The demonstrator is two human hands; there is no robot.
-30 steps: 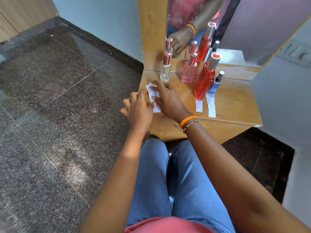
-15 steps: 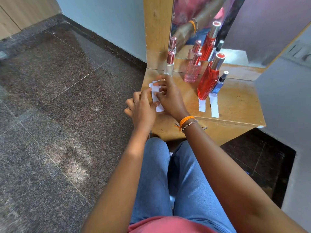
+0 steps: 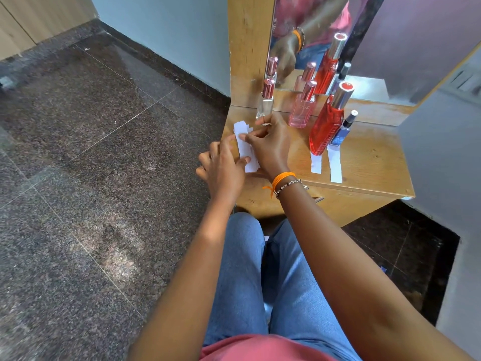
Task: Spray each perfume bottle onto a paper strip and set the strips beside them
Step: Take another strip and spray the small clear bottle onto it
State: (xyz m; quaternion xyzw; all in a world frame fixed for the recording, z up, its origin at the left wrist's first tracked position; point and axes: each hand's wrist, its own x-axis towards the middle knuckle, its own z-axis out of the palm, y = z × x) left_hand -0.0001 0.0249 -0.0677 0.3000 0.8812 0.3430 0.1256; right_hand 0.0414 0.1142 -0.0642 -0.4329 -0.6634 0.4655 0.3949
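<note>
Dark speckled floor tiles [image 3: 91, 178] fill the open left side, up to the left edge of the small wooden table [image 3: 369, 162]. Over that edge the left hand [image 3: 221, 168] and right hand [image 3: 270, 144] both pinch a small stack of white paper strips [image 3: 244, 147]. Along the back edge, under the mirror [image 3: 312, 35], stand a clear bottle [image 3: 265, 102], a pink bottle [image 3: 302, 110], a tall red bottle [image 3: 328, 126] and a small blue bottle [image 3: 343, 128]. One strip [image 3: 316, 164] lies before the red bottle, another [image 3: 335, 165] before the blue, reaching near the front edge. Bare wood stays open at the right corner.
</note>
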